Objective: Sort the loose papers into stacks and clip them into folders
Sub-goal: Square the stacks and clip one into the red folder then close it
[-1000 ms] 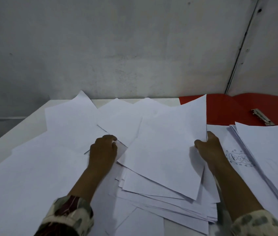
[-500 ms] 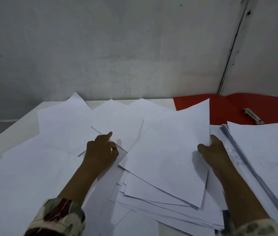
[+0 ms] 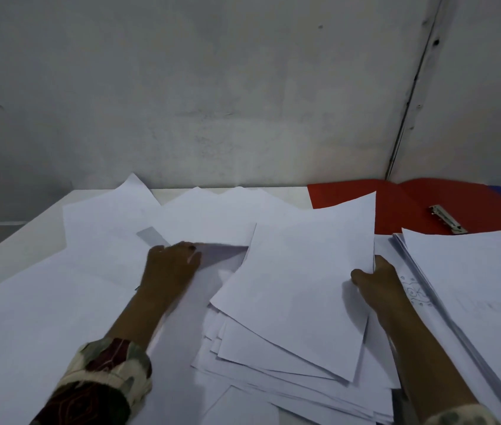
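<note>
While your right hand (image 3: 379,279) pinches the right edge of the top sheet (image 3: 301,289), thumb on its upper face and the other fingers hidden beneath, bear in mind how this paper will behave: it is light, thin and floppy, and smooth enough that one sheet will slide off another. A single page should lift easily from an edge or corner, but it will sag and may drag its neighbour along, so take hold near the middle of a long edge and let the page peel free.

Your left hand (image 3: 172,265) lies on the scattered sheets to the left, fingers (image 3: 192,254) stretched forward and fairly flat, their tips at the lifted edge of a page; the view is blurred there, so you may be pressing it down or just starting to slip under it, and I cannot tell which.

Outward from your hands, the top sheet rests on a fanned, untidy pile (image 3: 273,372) at the centre of the desk (image 3: 6,240). More loose papers (image 3: 114,219) spread to the left and towards the wall. To your right a squarer stack (image 3: 473,280) lies with its edges roughly aligned, and just beside your right hand a page with a faint drawing (image 3: 413,291) shows. Beyond that stack a red folder (image 3: 402,207) lies open, its metal clip (image 3: 447,219) bare, so nothing looks filed yet.
</note>
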